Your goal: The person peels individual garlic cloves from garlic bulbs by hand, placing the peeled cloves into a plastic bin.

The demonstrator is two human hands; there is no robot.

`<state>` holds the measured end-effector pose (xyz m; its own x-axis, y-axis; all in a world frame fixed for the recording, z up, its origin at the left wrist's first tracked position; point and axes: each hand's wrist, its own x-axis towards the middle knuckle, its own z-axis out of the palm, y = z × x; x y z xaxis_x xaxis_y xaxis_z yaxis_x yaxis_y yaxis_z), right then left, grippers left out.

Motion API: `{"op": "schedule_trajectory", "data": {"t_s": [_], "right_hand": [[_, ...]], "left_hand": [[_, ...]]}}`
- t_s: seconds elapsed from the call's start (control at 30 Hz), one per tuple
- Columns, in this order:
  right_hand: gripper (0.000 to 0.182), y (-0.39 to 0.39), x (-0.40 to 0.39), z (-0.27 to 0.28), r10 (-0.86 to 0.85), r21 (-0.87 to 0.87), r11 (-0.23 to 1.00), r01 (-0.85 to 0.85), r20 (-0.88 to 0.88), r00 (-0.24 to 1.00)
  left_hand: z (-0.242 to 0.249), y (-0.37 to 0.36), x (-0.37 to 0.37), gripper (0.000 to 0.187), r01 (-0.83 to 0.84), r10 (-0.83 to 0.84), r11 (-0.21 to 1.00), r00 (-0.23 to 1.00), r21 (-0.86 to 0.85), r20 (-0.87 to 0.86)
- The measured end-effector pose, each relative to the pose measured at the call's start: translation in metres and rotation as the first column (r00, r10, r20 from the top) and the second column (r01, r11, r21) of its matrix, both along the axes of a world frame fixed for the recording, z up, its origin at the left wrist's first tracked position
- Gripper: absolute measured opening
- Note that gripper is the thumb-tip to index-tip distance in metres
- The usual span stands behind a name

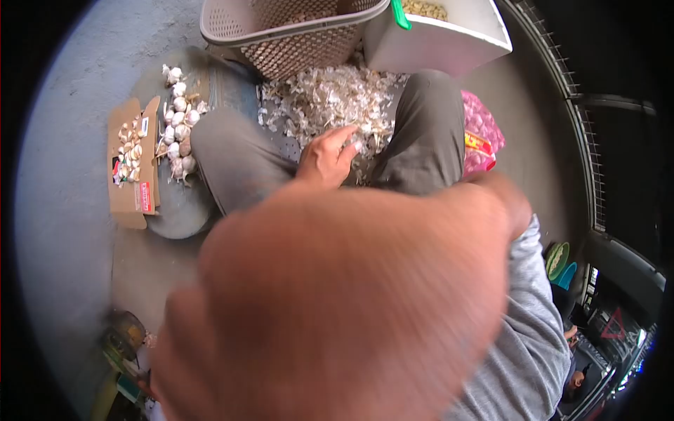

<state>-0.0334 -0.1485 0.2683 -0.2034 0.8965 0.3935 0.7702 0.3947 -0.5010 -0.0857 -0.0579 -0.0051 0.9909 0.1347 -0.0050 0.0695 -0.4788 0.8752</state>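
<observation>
My left hand is between my knees, at the near edge of a heap of dry garlic skins. Its thumb and forefinger are apart, and nothing shows between them. Close in front of the camera, my right hand fills the lower middle, large and blurred. Its fingers bend away at the lower left and are smeared, so whatever they might hold is hidden. Beyond my left knee lie several whole garlic bulbs. Loose garlic cloves sit on a flattened cardboard box farther left.
A plastic basket stands behind the skins. Beside it is a white foam box with peeled cloves inside. A pink mesh bag rests by my right knee. Green and blue basins and part of another person appear at far right.
</observation>
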Motion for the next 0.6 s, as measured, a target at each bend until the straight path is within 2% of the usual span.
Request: {"op": "schedule_trajectory", "data": {"t_s": [0.23, 0.33, 0.47, 0.57, 0.6], "right_hand": [[0.038, -0.023, -0.008, 0.006, 0.099, -0.037, 0.995, -0.096, 0.107, 0.989], [0.041, -0.023, -0.009, 0.005, 0.120, -0.044, 0.992, -0.115, 0.110, 0.987], [0.045, -0.027, -0.012, 0.003, 0.150, -0.058, 0.988, -0.144, 0.104, 0.983], [0.049, -0.027, -0.006, 0.000, 0.140, -0.055, 0.989, -0.136, 0.069, 0.988], [0.050, -0.026, -0.005, -0.003, 0.138, -0.046, 0.990, -0.135, 0.064, 0.988]], "left_hand": [[0.014, 0.001, -0.004, 0.026, -0.010, 0.009, 1.000, 0.998, 0.007, 0.062], [0.009, -0.002, -0.006, 0.023, -0.023, 0.024, 0.999, 0.997, -0.026, 0.068], [0.009, 0.000, -0.004, 0.021, 0.001, -0.003, 1.000, 0.997, 0.024, 0.075], [0.007, 0.001, -0.006, 0.029, -0.016, 0.011, 0.999, 0.993, 0.040, 0.119], [0.005, 0.001, -0.007, 0.022, -0.038, 0.033, 0.999, 0.993, 0.038, 0.111]]}}
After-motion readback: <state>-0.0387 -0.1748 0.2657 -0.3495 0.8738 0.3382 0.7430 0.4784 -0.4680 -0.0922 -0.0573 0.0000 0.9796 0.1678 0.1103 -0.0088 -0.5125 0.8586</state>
